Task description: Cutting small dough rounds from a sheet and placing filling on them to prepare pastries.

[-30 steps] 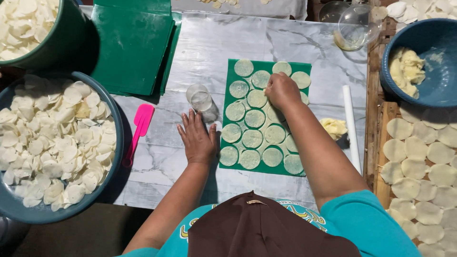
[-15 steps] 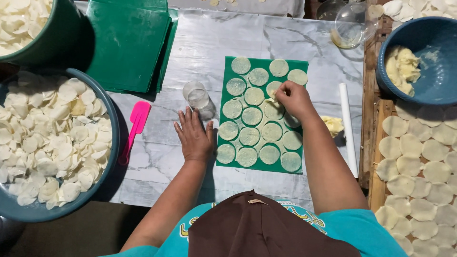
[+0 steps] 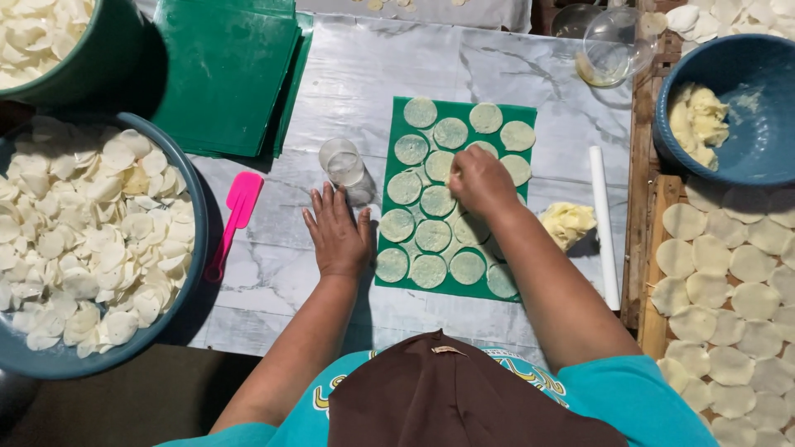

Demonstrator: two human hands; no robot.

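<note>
Grey-veined marble worktop (image 3: 530, 74), smooth and glossy. At its left edge a large blue-grey basin (image 3: 192, 240) is heaped with thin, curled white chips. Stacked green plastic sheets (image 3: 224, 74) lie flat at the far left corner. At the right edge a blue bowl (image 3: 762, 157) holds a lump of pale dough.

Mid-worktop, a single green sheet (image 3: 505, 112) is covered with flat round dough discs (image 3: 435, 236) in close rows, their edges nearly touching. The right hand (image 3: 480, 184) is set on the sheet's middle, fingers bunched and pinched at a disc's edge. The left hand (image 3: 338, 236) is laid flat on bare marble just beside the sheet's left edge, fingers spread, nothing held.

Beyond the fingers stands a small clear glass cup (image 3: 341, 161). A pink spatula (image 3: 234, 217) lies between hand and basin. Right of the sheet: a white rod (image 3: 603, 223) and a dough lump (image 3: 567, 223).
</note>
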